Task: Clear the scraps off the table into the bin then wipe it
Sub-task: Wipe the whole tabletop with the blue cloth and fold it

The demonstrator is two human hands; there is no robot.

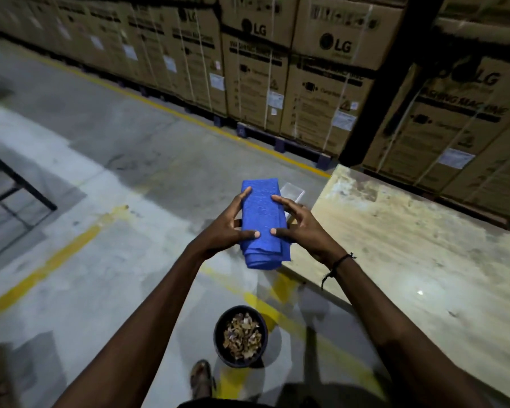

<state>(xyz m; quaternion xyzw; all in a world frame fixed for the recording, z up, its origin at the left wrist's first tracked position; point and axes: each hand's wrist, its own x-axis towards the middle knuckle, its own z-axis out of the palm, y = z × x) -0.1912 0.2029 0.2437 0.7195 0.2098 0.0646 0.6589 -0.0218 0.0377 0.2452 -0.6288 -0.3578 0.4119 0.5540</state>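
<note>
A folded blue cloth (264, 223) is held up in mid-air, long side running away from the camera, layered edges showing at its near end, clasped on both sides just off the table's left edge. The table (409, 231), pale and stained, is seen stretching along the right, its top bare of scraps. Down on the floor near the table's left edge, a round dark bin (241, 336) is seen upright, loaded with brown scraps (242, 335).
</note>
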